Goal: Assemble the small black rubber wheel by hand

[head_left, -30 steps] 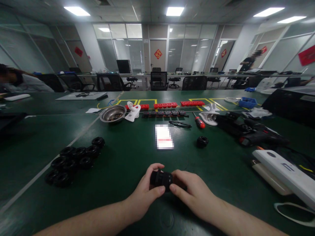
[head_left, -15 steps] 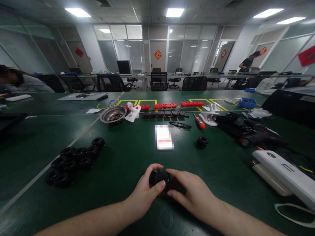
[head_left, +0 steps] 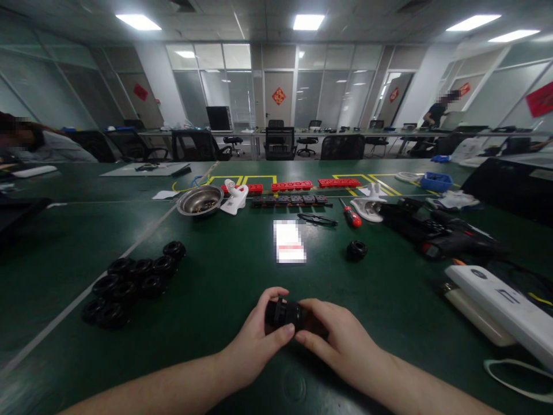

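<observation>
Above the near part of the green table, both of my hands hold one black plastic fitting (head_left: 281,314), which looks like a cable gland lying sideways. My left hand (head_left: 259,337) wraps round its left part, with the thumb along the near side. The fingers and thumb of my right hand (head_left: 334,331) pinch its right end, partly covering it. A group of several similar black fittings (head_left: 125,290) with round openings stands to the left. One more black fitting (head_left: 356,250) stands alone, ahead and to the right of my hands.
Beyond my hands lies a blurred white phone-like screen (head_left: 289,242). Farther back are a metal bowl (head_left: 200,202), red trays (head_left: 291,186), a black row of parts (head_left: 289,200) and a screwdriver (head_left: 352,216). A power drill (head_left: 449,239) and a white device (head_left: 503,300) lie right.
The black fitting has turned slightly between my hands, and more of its side shows. My left thumb has slid a little to the right. The view has shifted slightly.
</observation>
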Motion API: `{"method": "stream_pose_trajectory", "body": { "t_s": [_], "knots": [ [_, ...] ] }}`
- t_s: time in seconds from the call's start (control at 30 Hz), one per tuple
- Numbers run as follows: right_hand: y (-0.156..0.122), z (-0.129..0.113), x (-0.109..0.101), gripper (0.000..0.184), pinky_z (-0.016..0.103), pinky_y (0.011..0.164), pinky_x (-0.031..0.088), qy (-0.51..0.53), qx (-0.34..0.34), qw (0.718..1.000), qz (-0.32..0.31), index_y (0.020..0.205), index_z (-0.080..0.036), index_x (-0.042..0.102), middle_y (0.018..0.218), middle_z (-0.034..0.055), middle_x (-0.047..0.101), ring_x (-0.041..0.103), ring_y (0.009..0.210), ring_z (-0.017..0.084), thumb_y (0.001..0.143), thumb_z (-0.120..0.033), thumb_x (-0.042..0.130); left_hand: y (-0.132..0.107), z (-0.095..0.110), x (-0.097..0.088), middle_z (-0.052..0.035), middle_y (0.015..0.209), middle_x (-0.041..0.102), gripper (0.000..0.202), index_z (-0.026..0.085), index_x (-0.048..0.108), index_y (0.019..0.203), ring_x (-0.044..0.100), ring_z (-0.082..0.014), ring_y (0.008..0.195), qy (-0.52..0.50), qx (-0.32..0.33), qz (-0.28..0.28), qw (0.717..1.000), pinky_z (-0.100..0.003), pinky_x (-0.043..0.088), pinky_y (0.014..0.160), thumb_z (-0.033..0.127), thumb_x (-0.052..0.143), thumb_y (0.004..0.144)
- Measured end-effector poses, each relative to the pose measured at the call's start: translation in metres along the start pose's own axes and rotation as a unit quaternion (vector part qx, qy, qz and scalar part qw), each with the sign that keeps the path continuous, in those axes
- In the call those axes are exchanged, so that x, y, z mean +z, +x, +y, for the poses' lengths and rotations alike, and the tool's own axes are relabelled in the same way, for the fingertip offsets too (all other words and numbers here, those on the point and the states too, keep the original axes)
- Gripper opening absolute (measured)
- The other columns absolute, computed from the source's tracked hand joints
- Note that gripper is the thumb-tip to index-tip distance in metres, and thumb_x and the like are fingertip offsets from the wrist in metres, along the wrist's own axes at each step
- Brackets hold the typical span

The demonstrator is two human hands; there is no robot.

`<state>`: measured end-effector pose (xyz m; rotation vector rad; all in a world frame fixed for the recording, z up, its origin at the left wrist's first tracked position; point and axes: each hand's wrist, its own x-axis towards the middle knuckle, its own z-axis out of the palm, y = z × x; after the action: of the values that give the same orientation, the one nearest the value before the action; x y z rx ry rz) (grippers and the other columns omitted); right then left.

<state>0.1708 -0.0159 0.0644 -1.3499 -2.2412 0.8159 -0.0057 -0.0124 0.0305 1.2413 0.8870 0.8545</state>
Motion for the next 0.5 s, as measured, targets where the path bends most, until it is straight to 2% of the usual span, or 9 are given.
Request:
{"method": "stream_pose_trajectory", "body": {
  "t_s": [0.13,0.23,0.37,0.5],
  "knots": [
    [-0.0028,0.0014,0.0000,0.037,0.029,0.066,0.042,0.000,-0.014,1.000,0.014,0.107,-0.018,0.049,0.087,0.0044,0.061,0.055,0.075,0.017,0.072,-0.026,0.059,0.0016,0.0022,0.0013,-0.0033,0.094,0.050,0.047,0.021,0.037,0.107,0.051,-0.0207,0.088,0.005,-0.005,-0.007,1.000,-0.034,0.040,0.076,0.043,0.057,0.070],
    [-0.0036,0.0004,-0.0016,0.038,0.029,0.066,0.042,-0.003,-0.024,1.000,0.017,0.106,-0.020,0.049,0.088,0.0036,0.061,0.055,0.076,0.017,0.070,-0.027,0.060,0.0014,0.0046,0.0027,-0.0034,0.095,0.050,0.045,0.021,0.038,0.104,0.050,-0.0214,0.090,0.010,-0.005,0.001,1.000,-0.034,0.039,0.077,0.042,0.058,0.070],
    [-0.0021,-0.0013,-0.0039,0.047,0.027,0.064,0.042,0.017,-0.016,0.999,0.024,0.105,-0.021,0.048,0.090,0.0027,0.060,0.054,0.076,0.018,0.065,-0.037,0.065,0.0009,0.0049,0.0042,-0.0040,0.097,0.049,0.047,0.022,0.036,0.106,0.049,-0.0228,0.093,0.011,-0.002,0.003,1.000,-0.037,0.037,0.081,0.040,0.059,0.068],
    [-0.0003,-0.0001,-0.0026,0.025,0.024,0.055,0.038,-0.012,0.010,1.000,0.012,0.090,-0.019,0.054,0.075,0.0014,0.058,0.051,0.065,0.015,0.075,-0.038,0.054,0.0015,0.0018,0.0043,-0.0049,0.101,0.044,0.053,0.022,0.035,0.108,0.045,-0.0248,0.099,0.011,-0.007,0.019,1.000,-0.038,0.035,0.084,0.038,0.061,0.065]
  ]
}}
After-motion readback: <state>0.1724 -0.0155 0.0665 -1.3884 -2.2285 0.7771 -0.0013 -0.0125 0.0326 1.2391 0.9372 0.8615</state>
